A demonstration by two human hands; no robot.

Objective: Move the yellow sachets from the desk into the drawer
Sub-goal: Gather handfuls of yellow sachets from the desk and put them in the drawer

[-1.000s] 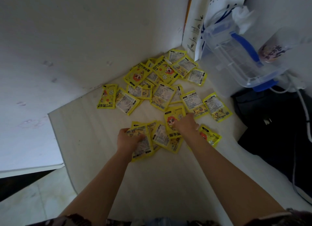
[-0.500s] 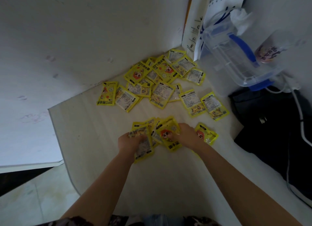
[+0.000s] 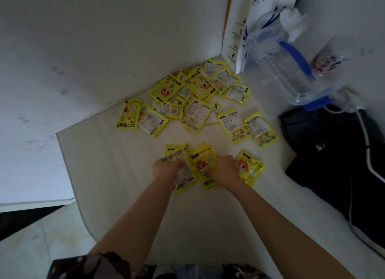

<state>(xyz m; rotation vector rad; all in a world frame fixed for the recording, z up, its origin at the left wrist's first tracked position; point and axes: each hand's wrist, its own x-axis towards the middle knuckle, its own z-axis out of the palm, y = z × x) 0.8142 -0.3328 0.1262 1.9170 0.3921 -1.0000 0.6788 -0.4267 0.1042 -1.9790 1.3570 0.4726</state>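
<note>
You are gathering, not yet delivering: your left hand (image 3: 166, 168) is curling its fingers over a small bunch of flat, glossy yellow plastic sachets (image 3: 183, 170) printed with a red-haired cartoon face, and your right hand (image 3: 226, 170) is closing on the same bunch from the other side, fingers bent down onto the packet with the face showing between your two hands. The bunch is lying on the pale wood-grain desk top (image 3: 129, 174), pressed between both grips, not lifted as far as can be told. Just to the outside of your right hand, one more sachet (image 3: 251, 168) is lying loose, touching or nearly touching your wrist. Beyond both hands, well apart from the grip, the main scatter of sachets (image 3: 193, 99) is spreading toward the corner where the white walls meet, with two more packets (image 3: 248, 126) lying between that scatter and your right hand. Further off on your right, a clear plastic box with a blue handle (image 3: 291, 70) and a black bag (image 3: 337, 153) are sitting on the desk. No drawer is showing anywhere, so you cannot tell whether any sachets are already inside it. Judging by what is lying out, most of the job seems to be remaining: this handful is only being collected, and several more handfuls look to be waiting past your fingertips.
</note>
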